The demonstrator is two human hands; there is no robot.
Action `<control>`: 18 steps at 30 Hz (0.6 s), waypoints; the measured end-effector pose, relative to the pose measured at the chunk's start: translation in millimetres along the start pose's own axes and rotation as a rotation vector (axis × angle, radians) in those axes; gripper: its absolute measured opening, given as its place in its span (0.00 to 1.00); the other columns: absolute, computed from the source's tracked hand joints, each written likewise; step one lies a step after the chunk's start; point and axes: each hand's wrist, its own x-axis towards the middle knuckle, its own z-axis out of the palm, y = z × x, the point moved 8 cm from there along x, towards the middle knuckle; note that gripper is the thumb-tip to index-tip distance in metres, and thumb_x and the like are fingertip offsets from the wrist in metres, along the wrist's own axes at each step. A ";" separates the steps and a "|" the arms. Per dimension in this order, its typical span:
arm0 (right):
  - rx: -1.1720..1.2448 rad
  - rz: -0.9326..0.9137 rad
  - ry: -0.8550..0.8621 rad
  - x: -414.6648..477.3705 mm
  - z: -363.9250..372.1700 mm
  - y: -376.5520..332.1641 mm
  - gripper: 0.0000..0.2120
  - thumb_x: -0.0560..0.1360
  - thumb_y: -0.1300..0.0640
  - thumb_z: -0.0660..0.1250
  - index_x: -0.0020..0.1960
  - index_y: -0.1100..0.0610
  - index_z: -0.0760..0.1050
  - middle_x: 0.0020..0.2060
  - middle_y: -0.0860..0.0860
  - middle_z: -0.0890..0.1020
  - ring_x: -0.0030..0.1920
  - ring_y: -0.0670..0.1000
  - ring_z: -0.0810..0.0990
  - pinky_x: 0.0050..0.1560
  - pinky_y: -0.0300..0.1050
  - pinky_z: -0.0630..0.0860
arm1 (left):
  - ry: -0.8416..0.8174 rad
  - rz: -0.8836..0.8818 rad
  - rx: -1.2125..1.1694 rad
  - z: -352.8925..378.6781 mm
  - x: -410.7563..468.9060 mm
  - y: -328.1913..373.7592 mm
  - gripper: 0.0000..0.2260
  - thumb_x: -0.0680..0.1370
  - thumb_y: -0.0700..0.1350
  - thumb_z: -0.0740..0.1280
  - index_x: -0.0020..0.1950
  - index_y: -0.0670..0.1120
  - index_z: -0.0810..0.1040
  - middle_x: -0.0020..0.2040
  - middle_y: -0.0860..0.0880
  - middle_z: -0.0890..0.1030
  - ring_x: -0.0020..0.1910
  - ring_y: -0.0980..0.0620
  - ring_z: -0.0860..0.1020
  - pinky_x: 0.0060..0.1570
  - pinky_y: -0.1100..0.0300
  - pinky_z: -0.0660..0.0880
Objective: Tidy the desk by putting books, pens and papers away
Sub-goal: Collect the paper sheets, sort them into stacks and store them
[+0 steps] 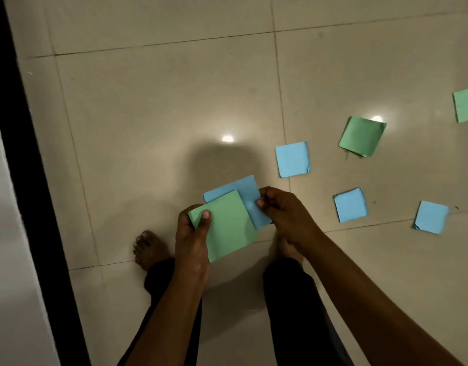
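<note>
The left hand (192,233) grips a square green paper note (227,225), thumb on top, fingers hidden beneath; the right hand (280,215) pinches the edge of a blue paper square (243,191) half covered by the green one, above the beige tiled floor (148,114); a loose blue note (292,159) lies to the right; a farther green note (466,104) is cut off by the frame edge.

Matt paper squares (292,159) lie on glossy, smooth, light-reflecting floor tiles (161,101).
</note>
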 end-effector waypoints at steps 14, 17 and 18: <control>0.160 0.181 0.303 15.2 -108.4 87.9 0.10 0.79 0.59 0.60 0.57 0.57 0.77 0.48 0.54 0.82 0.48 0.50 0.80 0.46 0.35 0.75 | -0.034 -0.147 0.031 86.6 -0.1 -36.1 0.07 0.76 0.42 0.68 0.53 0.45 0.79 0.39 0.53 0.85 0.35 0.55 0.83 0.30 0.61 0.78; -0.220 0.217 0.452 67.2 -136.9 115.0 0.15 0.77 0.57 0.64 0.62 0.58 0.72 0.57 0.55 0.78 0.58 0.54 0.76 0.57 0.43 0.71 | -0.048 -0.085 0.082 100.2 30.5 -31.6 0.07 0.74 0.43 0.70 0.52 0.46 0.80 0.41 0.52 0.85 0.39 0.53 0.83 0.38 0.56 0.79; -0.328 0.221 0.469 85.4 -141.5 118.0 0.18 0.76 0.56 0.65 0.65 0.58 0.70 0.59 0.56 0.75 0.60 0.56 0.74 0.57 0.46 0.71 | -0.050 -0.061 0.095 104.7 40.8 -30.2 0.06 0.74 0.43 0.70 0.50 0.46 0.81 0.40 0.52 0.85 0.38 0.54 0.83 0.39 0.56 0.80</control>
